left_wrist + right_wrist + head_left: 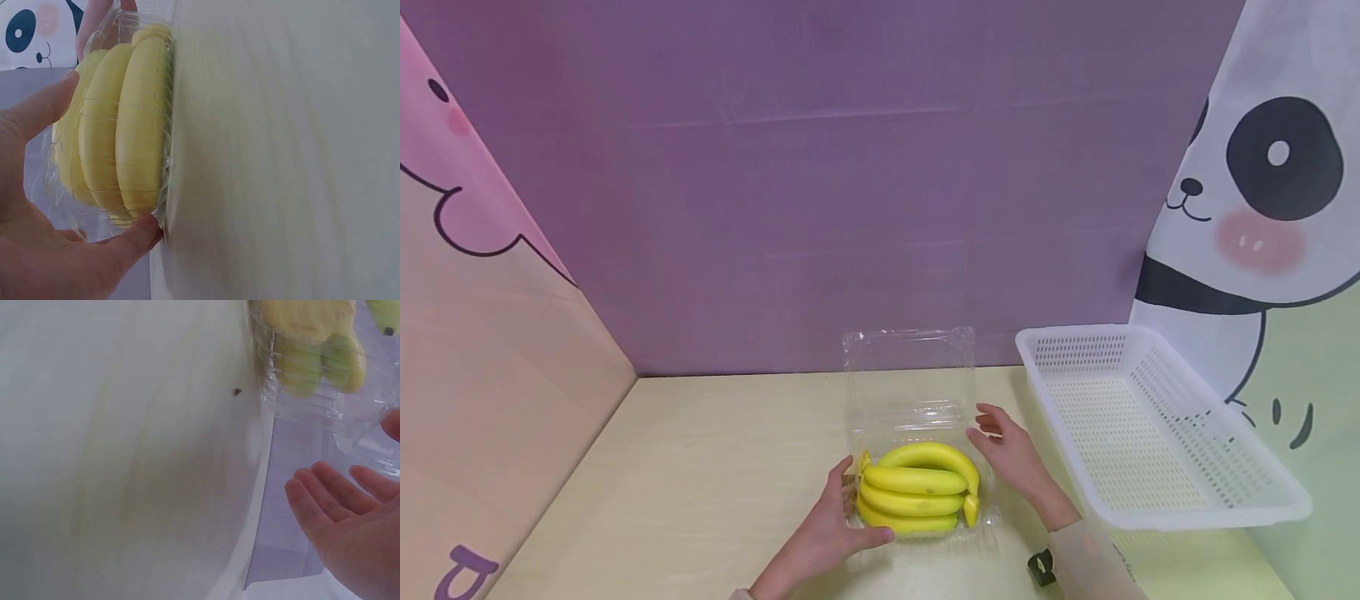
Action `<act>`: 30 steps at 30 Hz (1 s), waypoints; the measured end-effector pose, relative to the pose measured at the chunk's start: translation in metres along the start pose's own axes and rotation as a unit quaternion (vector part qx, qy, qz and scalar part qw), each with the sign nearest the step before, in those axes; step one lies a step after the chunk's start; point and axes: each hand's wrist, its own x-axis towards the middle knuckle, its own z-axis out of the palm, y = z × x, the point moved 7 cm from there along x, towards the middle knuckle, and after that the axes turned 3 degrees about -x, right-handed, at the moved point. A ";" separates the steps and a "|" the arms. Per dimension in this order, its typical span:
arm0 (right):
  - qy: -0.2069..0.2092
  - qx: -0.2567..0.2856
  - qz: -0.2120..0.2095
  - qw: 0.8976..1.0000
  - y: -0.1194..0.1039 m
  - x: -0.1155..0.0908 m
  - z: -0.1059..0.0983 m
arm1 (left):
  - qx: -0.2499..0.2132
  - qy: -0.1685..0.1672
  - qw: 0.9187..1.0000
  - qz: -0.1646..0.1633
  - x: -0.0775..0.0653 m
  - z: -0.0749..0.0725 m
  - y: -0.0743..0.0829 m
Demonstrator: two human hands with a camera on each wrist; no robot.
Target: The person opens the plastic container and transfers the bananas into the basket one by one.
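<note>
Clear box [987, 510]: on the pale table [662, 483], taken as the clock's centre in the head view, its base lying flat under the fruit
Bananas [917, 503]: a yellow bunch inside the base of the box, several fruits lying side by side, stem end toward ten o'clock
Lid [910, 367]: see-through, joined to the box, standing raised at twelve o'clock in front of the purple backdrop [790, 192]
Left hand [831, 527]: at eight o'clock, holding the box by a corner, thumb and fingers set wide apart, thumb along the six o'clock wall, fingers at the nine o'clock end
Right hand [1018, 460]: between two and three o'clock, just beside the box, holding nothing, fingers loosely bent with a wide gap to the thumb; whether the thumb touches the plastic, I cannot tell
White basket [1112, 442]: perforated, between two and three o'clock, beyond the right hand
Black item [1041, 567]: small, at four o'clock, by the right sleeve [1093, 562]; too unclear to name
Panda print [1285, 167]: on the panel at two o'clock
Pink print [475, 217]: on the panel at ten o'clock
</note>
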 end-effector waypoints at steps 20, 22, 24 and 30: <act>-0.028 -0.020 0.024 0.999 0.002 -0.003 0.001 | 0.006 0.003 1.000 -0.002 -0.001 0.000 -0.001; -0.028 -0.021 0.024 0.999 0.003 -0.002 0.001 | 0.005 0.002 1.000 -0.005 -0.001 0.000 -0.001; -0.030 -0.023 0.024 0.999 0.004 -0.002 0.002 | 0.004 0.002 1.000 -0.006 -0.001 0.000 -0.001; -0.044 -0.034 0.029 0.998 0.003 -0.003 0.002 | 0.009 0.005 1.000 -0.004 -0.002 0.000 -0.001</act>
